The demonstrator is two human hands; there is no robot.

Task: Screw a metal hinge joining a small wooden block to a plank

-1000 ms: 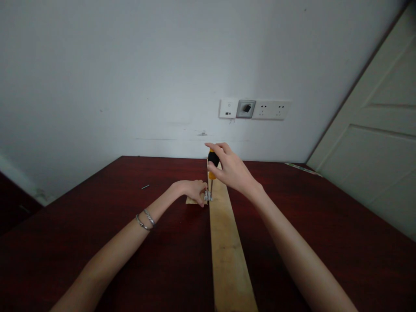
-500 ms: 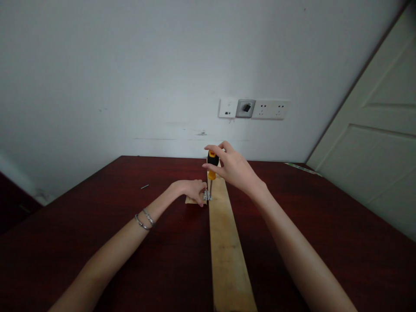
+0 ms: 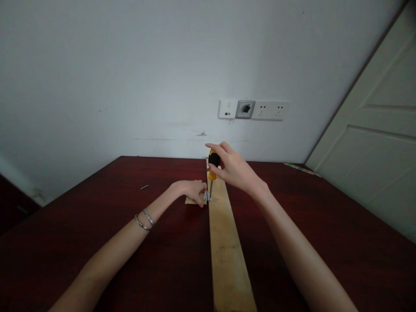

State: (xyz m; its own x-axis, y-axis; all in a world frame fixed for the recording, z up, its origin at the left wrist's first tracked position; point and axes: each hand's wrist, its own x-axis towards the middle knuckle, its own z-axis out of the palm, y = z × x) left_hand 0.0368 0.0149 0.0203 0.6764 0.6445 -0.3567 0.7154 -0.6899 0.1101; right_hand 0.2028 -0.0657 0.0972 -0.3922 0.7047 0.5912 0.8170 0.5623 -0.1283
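A long pale wooden plank [image 3: 227,247] lies lengthwise on the dark red table [image 3: 97,225]. My right hand [image 3: 232,169] is closed round the black and yellow handle of a screwdriver [image 3: 212,167], which stands upright with its tip down at a small metal hinge [image 3: 206,196] on the plank's left edge. My left hand [image 3: 191,190] pinches that hinge and rests on a small wooden block [image 3: 191,200] beside the plank. Two thin bracelets sit on my left wrist.
A small dark screw [image 3: 144,186] lies on the table to the left. Wall sockets [image 3: 253,109] sit on the white wall behind the table. A pale door [image 3: 380,143] stands at the right. A thin strip [image 3: 300,168] lies at the table's far right corner.
My right hand's fingers have shifted round the screwdriver handle, as in turning it. The left hand, plank and hinge stay put.
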